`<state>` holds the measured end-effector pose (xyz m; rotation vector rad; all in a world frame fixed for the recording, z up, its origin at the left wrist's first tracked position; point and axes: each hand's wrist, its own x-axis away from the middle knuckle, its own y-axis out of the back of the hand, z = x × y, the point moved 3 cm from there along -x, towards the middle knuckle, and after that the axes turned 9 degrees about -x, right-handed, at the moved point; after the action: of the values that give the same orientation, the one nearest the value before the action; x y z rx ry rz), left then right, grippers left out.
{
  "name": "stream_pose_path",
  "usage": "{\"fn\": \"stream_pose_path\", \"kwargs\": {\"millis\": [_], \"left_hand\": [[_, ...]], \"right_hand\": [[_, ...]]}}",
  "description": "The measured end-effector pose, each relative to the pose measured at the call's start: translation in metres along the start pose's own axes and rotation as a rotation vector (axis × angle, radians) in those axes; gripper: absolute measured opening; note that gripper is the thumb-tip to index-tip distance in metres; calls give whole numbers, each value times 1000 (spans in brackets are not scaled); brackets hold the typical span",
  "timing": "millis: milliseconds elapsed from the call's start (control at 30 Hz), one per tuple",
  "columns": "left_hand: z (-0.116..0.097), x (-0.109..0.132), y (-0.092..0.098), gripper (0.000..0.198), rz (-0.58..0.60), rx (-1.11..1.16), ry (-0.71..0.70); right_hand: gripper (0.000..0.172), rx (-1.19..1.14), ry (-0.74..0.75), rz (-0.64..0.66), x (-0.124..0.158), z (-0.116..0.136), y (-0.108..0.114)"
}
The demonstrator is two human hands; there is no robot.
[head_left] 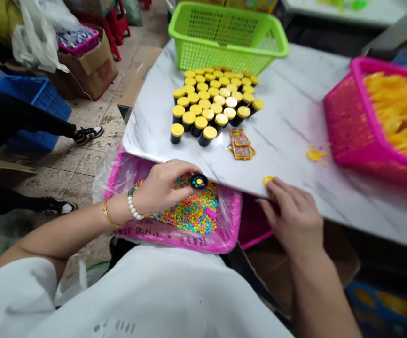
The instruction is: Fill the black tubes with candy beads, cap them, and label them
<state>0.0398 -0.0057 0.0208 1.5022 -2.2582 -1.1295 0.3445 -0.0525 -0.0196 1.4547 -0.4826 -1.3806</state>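
Observation:
My left hand [161,188] is closed round a small black bottle [199,181] filled with coloured beads, held over a pink tray [175,239] of loose coloured beads [192,211] on my lap. My right hand [291,213] rests at the front edge of the marble table [295,126], its fingertips pinched on a yellow cap [268,180]. A pearl bracelet and a gold bangle sit on my left wrist. Several black bottles with yellow caps [214,101] stand grouped on the table beyond my hands.
A green basket [226,35] stands at the table's far edge. A pink basket [351,126] of yellow pieces fills the right side. Small printed packets [241,144] and yellow scraps [314,154] lie on the table. Another person's legs and shoes [87,134] are at the left, near a blue crate.

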Motion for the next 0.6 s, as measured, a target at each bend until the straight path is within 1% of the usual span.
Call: {"fn": "stream_pose_path", "kwargs": {"millis": [67, 133, 167, 233, 300, 433, 533, 600], "left_hand": [[2, -17, 1, 24, -123, -86, -66], [11, -35, -4, 23, -174, -173, -100], [18, -43, -8, 23, -173, -212, -104], [30, -55, -17, 23, -146, -260, -90], [39, -59, -23, 24, -133, -271, -85], [39, -54, -26, 23, -163, -272, -142], [36, -50, -23, 19, -173, -257, -161], [35, -50, -23, 17, -168, -247, -154]], "right_hand": [[19, -82, -27, -49, -1, 8, 6], [10, -278, -78, -38, -8, 19, 10], [8, -395, -124, -27, -14, 24, 11], [7, -615, -238, -14, -29, 34, 11], [9, -802, -349, 18, -50, 45, 5], [17, -1132, -534, 175, -95, 65, -22], [22, -1262, -659, 172, -117, 73, -46], [24, -1290, -731, 138, -122, 74, -56]]}}
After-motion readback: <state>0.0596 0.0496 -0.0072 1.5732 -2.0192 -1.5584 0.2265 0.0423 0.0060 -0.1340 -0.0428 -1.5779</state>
